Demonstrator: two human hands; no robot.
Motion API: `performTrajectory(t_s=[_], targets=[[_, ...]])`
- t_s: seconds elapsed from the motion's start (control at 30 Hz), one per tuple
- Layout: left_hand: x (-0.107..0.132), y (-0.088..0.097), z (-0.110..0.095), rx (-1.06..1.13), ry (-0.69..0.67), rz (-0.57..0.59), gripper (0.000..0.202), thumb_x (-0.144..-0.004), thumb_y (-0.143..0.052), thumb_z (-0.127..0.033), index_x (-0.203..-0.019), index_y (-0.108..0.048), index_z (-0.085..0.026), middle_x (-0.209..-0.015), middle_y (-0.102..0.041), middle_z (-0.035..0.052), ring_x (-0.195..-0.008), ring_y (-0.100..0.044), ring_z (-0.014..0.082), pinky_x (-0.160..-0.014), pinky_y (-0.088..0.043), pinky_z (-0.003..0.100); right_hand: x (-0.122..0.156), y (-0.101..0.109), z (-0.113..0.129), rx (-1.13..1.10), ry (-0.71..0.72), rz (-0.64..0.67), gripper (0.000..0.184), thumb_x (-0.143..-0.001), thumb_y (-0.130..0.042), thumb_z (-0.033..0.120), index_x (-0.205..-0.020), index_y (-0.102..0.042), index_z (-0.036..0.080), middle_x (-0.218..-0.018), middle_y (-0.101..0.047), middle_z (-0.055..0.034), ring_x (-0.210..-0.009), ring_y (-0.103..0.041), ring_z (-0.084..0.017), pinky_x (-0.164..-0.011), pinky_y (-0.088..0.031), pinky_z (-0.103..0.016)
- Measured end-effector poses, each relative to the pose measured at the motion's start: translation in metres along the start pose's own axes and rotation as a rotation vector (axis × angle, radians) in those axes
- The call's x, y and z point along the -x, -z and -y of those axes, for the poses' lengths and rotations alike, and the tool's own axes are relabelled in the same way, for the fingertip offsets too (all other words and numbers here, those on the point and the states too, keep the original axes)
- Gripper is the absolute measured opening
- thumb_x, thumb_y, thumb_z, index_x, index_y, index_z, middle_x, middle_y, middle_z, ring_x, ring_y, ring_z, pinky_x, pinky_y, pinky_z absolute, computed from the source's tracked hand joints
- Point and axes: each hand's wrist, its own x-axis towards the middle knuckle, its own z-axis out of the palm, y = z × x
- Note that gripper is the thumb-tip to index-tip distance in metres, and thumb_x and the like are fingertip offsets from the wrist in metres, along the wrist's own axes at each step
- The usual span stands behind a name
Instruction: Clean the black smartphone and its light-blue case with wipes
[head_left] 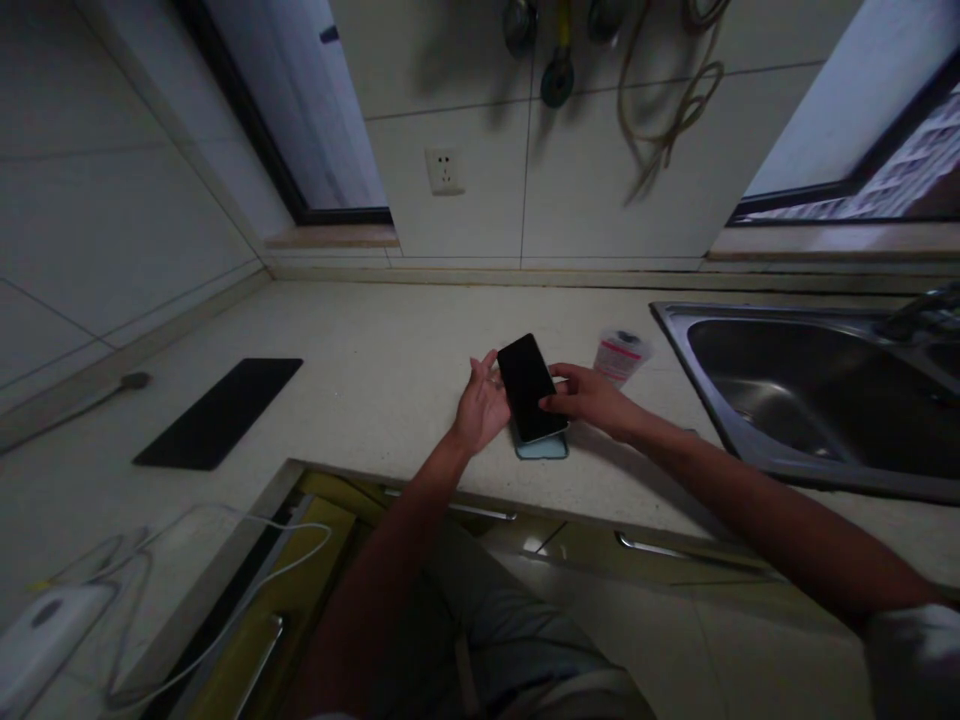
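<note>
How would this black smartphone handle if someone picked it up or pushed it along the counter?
The smartphone looks stiff and flat, so it probably won't flop or roll. Its glossy face may well be slippery. Since it sits on the pale blue case, it could slide or tip if pushed.

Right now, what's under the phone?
Under the phone, a pale blue flat item, maybe a case, shows at the near edge; the rest is covered, so its shape can't be seen.

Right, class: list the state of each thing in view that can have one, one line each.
Smartphone: screen dark, facing up.
Left hand: open, beside the smartphone.
Right hand: fingertips on the smartphone.
Wall socket: nothing plugged in.
Black mat: lying flat.
</note>
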Motion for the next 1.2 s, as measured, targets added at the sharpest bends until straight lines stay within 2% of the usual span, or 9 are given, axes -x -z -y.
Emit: performTrajectory(t_s=[0.13, 0.27, 0.33, 0.43, 0.5, 0.73, 0.9, 1.03, 1.2], targets=[[-0.005, 0.007, 0.006, -0.155, -0.040, 0.017, 0.039, -0.092, -0.063, -0.049, -0.121, -0.062, -0.024, -0.131, -0.065, 0.0108, -0.135, -0.053, 0.0301, -0.106, -0.047, 0.046, 0.001, 0.013, -0.009, -0.157, -0.078, -0.013, 0.044, -0.066, -0.081, 0.028, -0.104, -0.061, 0.018, -0.077, -0.077, -0.0024, -0.066, -0.071, -0.018, -0.062, -0.055, -0.029], [-0.007, 0.017, 0.013, -0.510, -0.318, -0.096, 0.040, -0.077, -0.077, -0.024, -0.115, -0.065, -0.024, -0.139, -0.058, 0.0095, -0.142, -0.044, 0.0282, -0.115, -0.036, 0.041, 0.007, 0.021, -0.012, -0.189, -0.084, -0.004, 0.046, -0.065, -0.083, 0.032, -0.104, -0.063, 0.019, -0.078, -0.077, -0.0022, -0.068, -0.072, -0.019, -0.065, -0.056, -0.031], [-0.007, 0.023, 0.014, -0.722, -0.415, -0.094, 0.043, -0.075, -0.076, -0.023, -0.116, -0.065, -0.027, -0.146, -0.051, 0.0081, -0.146, -0.038, 0.0273, -0.120, -0.029, 0.043, 0.009, 0.025, -0.013, -0.182, -0.075, -0.028, 0.045, -0.066, -0.083, 0.033, -0.103, -0.063, 0.019, -0.081, -0.077, -0.0033, -0.071, -0.072, -0.020, -0.066, -0.056, -0.031], [-0.007, 0.031, 0.013, -1.005, -0.417, -0.094, 0.041, -0.077, -0.071, -0.025, -0.116, -0.061, -0.027, -0.151, -0.043, 0.0109, -0.150, -0.027, 0.0304, -0.125, -0.017, 0.051, 0.011, 0.031, -0.016, -0.170, -0.063, -0.099, 0.044, -0.067, -0.082, 0.035, -0.104, -0.064, 0.019, -0.084, -0.077, -0.0055, -0.074, -0.072, -0.022, -0.066, -0.056, -0.033], [-0.008, 0.036, 0.012, -1.137, -0.411, -0.124, 0.040, -0.076, -0.072, -0.025, -0.114, -0.061, -0.025, -0.148, -0.044, 0.0138, -0.150, -0.026, 0.0329, -0.126, -0.013, 0.052, 0.012, 0.033, -0.017, -0.174, -0.064, -0.136, 0.043, -0.068, -0.082, 0.035, -0.104, -0.065, 0.018, -0.084, -0.077, -0.0065, -0.075, -0.072, -0.022, -0.067, -0.056, -0.034], [-0.011, 0.041, 0.019, -1.499, -0.434, -0.178, 0.038, -0.081, -0.070, -0.035, -0.116, -0.064, -0.022, -0.127, -0.062, 0.0169, -0.137, -0.043, 0.0383, -0.121, -0.023, 0.055, 0.008, 0.026, -0.029, -0.246, -0.106, -0.115, 0.039, -0.068, -0.084, 0.034, -0.099, -0.068, 0.016, -0.087, -0.077, -0.0078, -0.075, -0.072, -0.022, -0.067, -0.055, -0.034], [-0.010, 0.033, 0.018, -1.840, -0.409, -0.162, 0.035, -0.087, -0.057, -0.019, -0.122, -0.063, -0.019, -0.113, -0.071, 0.0130, -0.110, -0.065, 0.0299, -0.103, -0.045, 0.046, 0.005, 0.017, -0.036, -0.283, -0.131, -0.094, 0.042, -0.065, -0.086, 0.031, -0.100, -0.066, 0.017, -0.078, -0.076, -0.0051, -0.069, -0.071, -0.020, -0.067, -0.054, -0.032], [-0.009, 0.028, 0.013, -1.737, -0.405, -0.214, 0.046, -0.082, -0.063, -0.013, -0.127, -0.060, -0.019, -0.106, -0.073, 0.0108, -0.098, -0.069, 0.0257, -0.094, -0.050, 0.040, 0.006, 0.008, -0.036, -0.334, -0.151, -0.073, 0.048, -0.063, -0.087, 0.027, -0.105, -0.066, 0.017, -0.077, -0.077, -0.0040, -0.068, -0.072, -0.019, -0.068, -0.054, -0.032], [-0.010, 0.028, 0.011, -1.234, -0.316, -0.323, 0.064, -0.075, -0.072, -0.014, -0.134, -0.050, -0.018, -0.113, -0.072, 0.0129, -0.090, -0.070, 0.0218, -0.082, -0.053, 0.035, 0.008, 0.004, -0.037, -0.352, -0.097, -0.067, 0.049, -0.063, -0.087, 0.028, -0.106, -0.067, 0.018, -0.079, -0.078, -0.0046, -0.068, -0.073, -0.020, -0.068, -0.055, -0.032]])
